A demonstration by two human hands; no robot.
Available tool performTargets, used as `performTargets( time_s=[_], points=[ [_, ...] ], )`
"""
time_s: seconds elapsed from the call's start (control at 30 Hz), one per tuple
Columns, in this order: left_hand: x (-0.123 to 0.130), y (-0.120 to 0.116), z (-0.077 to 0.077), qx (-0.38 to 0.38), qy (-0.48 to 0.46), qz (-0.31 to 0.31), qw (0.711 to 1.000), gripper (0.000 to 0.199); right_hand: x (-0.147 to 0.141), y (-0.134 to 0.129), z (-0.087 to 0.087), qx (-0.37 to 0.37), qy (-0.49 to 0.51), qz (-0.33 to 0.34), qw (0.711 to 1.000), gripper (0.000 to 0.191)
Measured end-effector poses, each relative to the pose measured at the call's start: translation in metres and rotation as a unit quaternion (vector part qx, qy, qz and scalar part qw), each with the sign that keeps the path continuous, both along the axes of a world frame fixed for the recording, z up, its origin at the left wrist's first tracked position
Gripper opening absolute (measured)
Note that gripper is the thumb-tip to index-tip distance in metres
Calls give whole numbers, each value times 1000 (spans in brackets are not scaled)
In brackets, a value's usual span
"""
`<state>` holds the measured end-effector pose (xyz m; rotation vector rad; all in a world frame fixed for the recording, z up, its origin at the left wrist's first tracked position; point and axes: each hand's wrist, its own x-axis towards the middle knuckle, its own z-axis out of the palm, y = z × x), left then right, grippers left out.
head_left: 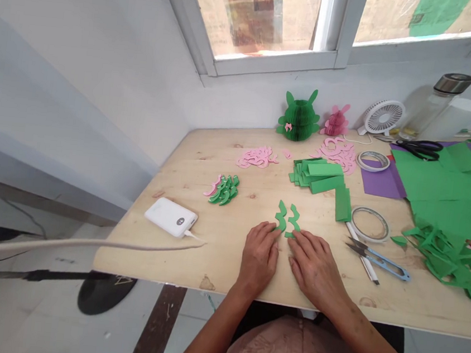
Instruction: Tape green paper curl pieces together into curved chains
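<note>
Two wavy green paper cutouts lie side by side on the wooden table near its front. My left hand (260, 253) rests flat with its fingertips at the lower end of the left cutout (281, 218). The fingertips of my right hand (313, 263) touch the bottom of the right cutout (294, 219). Both hands lie palm down, with neither cutout lifted. A small pile of curved green pieces (224, 190), with a pink piece (214, 185) beside it, sits to the left. Beyond the cutouts is a stack of green paper strips (317, 175).
Blue-handled snips (382, 262), a white pen (369, 269) and a tape roll (370, 224) lie right of my right hand. Green scraps (446, 252) are farther right. A white power bank (171, 217) with a cable is at left. Paper figures (298, 121) stand by the wall.
</note>
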<state>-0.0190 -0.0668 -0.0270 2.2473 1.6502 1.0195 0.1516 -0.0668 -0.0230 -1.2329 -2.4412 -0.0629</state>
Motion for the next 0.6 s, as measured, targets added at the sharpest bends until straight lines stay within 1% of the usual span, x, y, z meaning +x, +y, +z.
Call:
performTargets(
  time_s=[0.3,0.6],
  points=[
    [1,-1,0,10,34,-3,999,31,0,-1,-2,8,2,0,1000,34],
    [5,-3,3,-11,104,-5,995,33,0,-1,-1,7,11,-4,1000,34]
  ],
)
